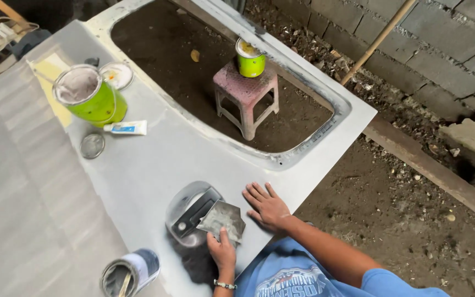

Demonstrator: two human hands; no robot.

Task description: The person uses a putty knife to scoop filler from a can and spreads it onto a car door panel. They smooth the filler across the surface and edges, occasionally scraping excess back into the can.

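My left hand, a bracelet at its wrist, grips a flat grey metal spreader by its near edge, thumb on top. The blade lies over the right side of a rounded handle recess in a grey primed car body panel. To the right of the spreader, my right hand rests flat on the panel, palm down with fingers spread, holding nothing.
An open green can of grey filler, its lid, a small tube and a round cap lie on the panel. An open tin with a stick sits near me. Through the panel's opening stands a pink stool bearing another green can. Right: dirt floor, block wall.
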